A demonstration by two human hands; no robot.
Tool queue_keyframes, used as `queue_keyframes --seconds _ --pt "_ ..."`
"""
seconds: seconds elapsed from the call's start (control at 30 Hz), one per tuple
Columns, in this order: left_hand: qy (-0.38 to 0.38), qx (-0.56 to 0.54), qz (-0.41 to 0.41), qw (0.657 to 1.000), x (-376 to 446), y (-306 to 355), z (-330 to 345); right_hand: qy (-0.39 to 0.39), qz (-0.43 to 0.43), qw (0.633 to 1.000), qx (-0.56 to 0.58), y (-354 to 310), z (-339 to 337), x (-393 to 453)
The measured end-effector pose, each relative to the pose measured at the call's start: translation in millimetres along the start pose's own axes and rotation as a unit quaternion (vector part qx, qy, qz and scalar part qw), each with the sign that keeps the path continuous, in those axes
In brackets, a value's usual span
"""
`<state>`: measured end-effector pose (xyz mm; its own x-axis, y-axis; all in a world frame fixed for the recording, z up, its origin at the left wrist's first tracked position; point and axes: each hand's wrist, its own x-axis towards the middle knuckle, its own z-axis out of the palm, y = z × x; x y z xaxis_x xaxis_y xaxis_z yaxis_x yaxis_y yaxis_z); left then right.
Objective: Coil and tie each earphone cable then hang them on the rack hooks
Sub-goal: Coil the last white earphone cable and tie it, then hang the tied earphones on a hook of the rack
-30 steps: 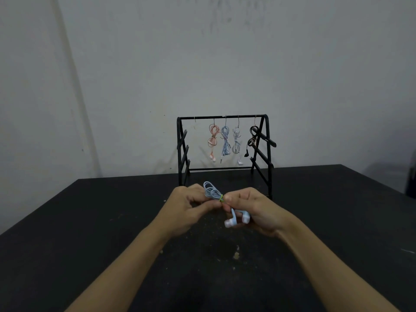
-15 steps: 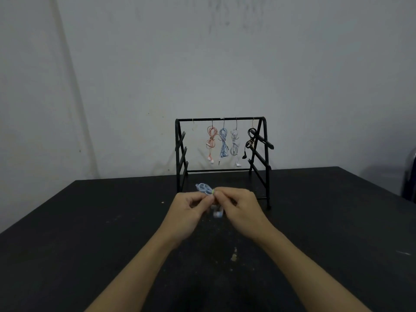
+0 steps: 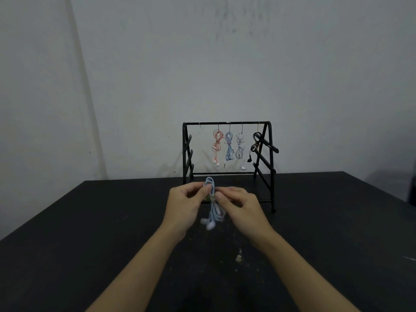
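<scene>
- Light-blue earphone coil [image 3: 212, 207]: held upright in the air above the table, in front of the rack. Top loops stand above the fingers; the lower loops and two white earbuds [image 3: 209, 224] hang below.
- A greenish-yellow tie [image 3: 209, 198] sits around the coil's waist, at the level of the fingertips.
- Our left hand [image 3: 183, 208]: thumb and forefinger pinch the coil at its waist from the left side, remaining fingers curled.
- Our right hand [image 3: 239, 207]: thumb and forefinger pinch at the same waist from the right. We cannot tell whether they grip the tie or the cable. The two hands meet at the coil, fingertips close together.
- Black rack [image 3: 228, 123]: stands on the table just behind the hands. Thin hooks hang from its top bar.
- Hanging on hooks, left to right: pink coil [image 3: 216, 144], blue coil [image 3: 229, 146], white coil [image 3: 240, 147], black coil [image 3: 255, 144], each tied at the middle. They hang apart from one another.
- One hook [image 3: 200, 127] at the left end of the bar carries nothing.
- Black table [image 3: 90, 233]: pale specks and a small crumb [image 3: 238, 257] lie near our right forearm.
- Grey wall [image 3: 225, 64] behind the rack.
</scene>
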<state>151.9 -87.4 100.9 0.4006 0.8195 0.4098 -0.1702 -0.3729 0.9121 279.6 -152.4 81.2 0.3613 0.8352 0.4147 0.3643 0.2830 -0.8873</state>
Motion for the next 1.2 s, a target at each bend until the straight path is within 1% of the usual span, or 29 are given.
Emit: queue_keyframes --seconds 0.07,0.1,0.17,0.23,0.3,0.37,0.4,0.43,0.47,0.5,0.53,0.57,0.6,0.63,0.67,0.73,0.8,0.93,1.0,1.07,1.1,1.2 --pt "-0.035 0.032 0.011 0.999 -2.0 2.4 -1.4 0.006 -0.004 0.998 0.067 -8.4 -0.2 0.6" --pt "-0.055 0.048 0.016 0.997 -4.1 4.5 -1.4 0.011 -0.006 0.996 0.083 -12.4 0.1 0.6" --pt "-0.078 0.085 0.032 0.993 -6.5 7.3 -1.1 0.030 -0.019 0.997 0.076 -18.3 0.1 1.2" --pt "-0.081 0.137 0.053 0.986 -6.9 9.5 -2.3 0.044 -0.035 0.998 0.029 -21.3 -1.0 2.5" --pt "-0.082 0.195 0.063 0.975 -5.4 9.4 -3.7 0.051 -0.056 0.995 -0.066 -24.5 -1.8 3.5" --pt "-0.084 0.230 0.065 0.967 -2.5 8.4 -5.1 0.064 -0.102 0.972 -0.201 -30.0 0.8 4.6" --pt "-0.084 0.248 0.071 0.963 -0.6 8.4 -5.7 0.064 -0.113 0.964 -0.234 -33.6 3.3 5.3" --pt "-0.081 0.264 0.081 0.958 2.0 7.9 -6.7 0.055 -0.103 0.966 -0.230 -35.3 6.1 7.4" --pt "-0.074 0.269 0.086 0.956 5.6 7.6 -8.1 0.041 -0.071 0.979 -0.185 -36.9 8.7 10.8" --pt "-0.065 0.259 0.085 0.960 8.7 7.3 -9.7 0.023 -0.023 0.993 -0.111 -38.0 11.0 14.4" --pt "-0.055 0.238 0.078 0.966 12.3 7.4 -11.6 0.004 0.031 0.999 -0.022 -39.4 13.1 19.9" --pt "-0.046 0.218 0.071 0.972 14.9 6.8 -13.1 -0.016 0.087 0.994 0.063 -41.3 14.3 25.6" --pt "-0.039 0.195 0.066 0.978 17.4 6.1 -13.9 -0.035 0.132 0.981 0.142 -43.2 15.2 31.2" --pt "-0.034 0.165 0.059 0.984 19.5 4.9 -13.7 -0.046 0.160 0.966 0.200 -44.0 16.1 37.2" --pt "-0.029 0.124 0.049 0.991 22.8 3.7 -12.6 -0.050 0.169 0.959 0.222 -44.3 17.7 44.4" --pt "-0.020 0.042 0.015 0.999 28.7 1.8 -8.3 -0.042 0.156 0.969 0.187 -45.9 20.5 56.5" --pt "-0.005 -0.012 -0.013 1.000 40.8 -1.2 -5.0 -0.032 0.137 0.978 0.153 -45.2 22.9 71.5" --pt "0.029 -0.075 -0.051 0.995 71.1 -7.5 -0.8 -0.015 0.129 0.980 0.149 -42.0 24.5 104.0" --pt "0.040 -0.084 -0.064 0.994 86.6 -11.9 3.0 0.002 0.111 0.986 0.125 -39.9 24.5 120.7" --pt "0.054 -0.101 -0.076 0.990 103.7 -15.5 9.9 0.009 0.078 0.995 0.063 -38.1 21.9 140.8" --pt "0.070 -0.119 -0.083 0.987 111.9 -17.4 14.0 0.008 0.054 0.999 0.006 -37.3 19.5 152.8" --pt "0.107 -0.172 -0.097 0.974 137.3 -25.4 30.9 0.007 -0.030 0.987 -0.158 -29.2 13.2 197.9"
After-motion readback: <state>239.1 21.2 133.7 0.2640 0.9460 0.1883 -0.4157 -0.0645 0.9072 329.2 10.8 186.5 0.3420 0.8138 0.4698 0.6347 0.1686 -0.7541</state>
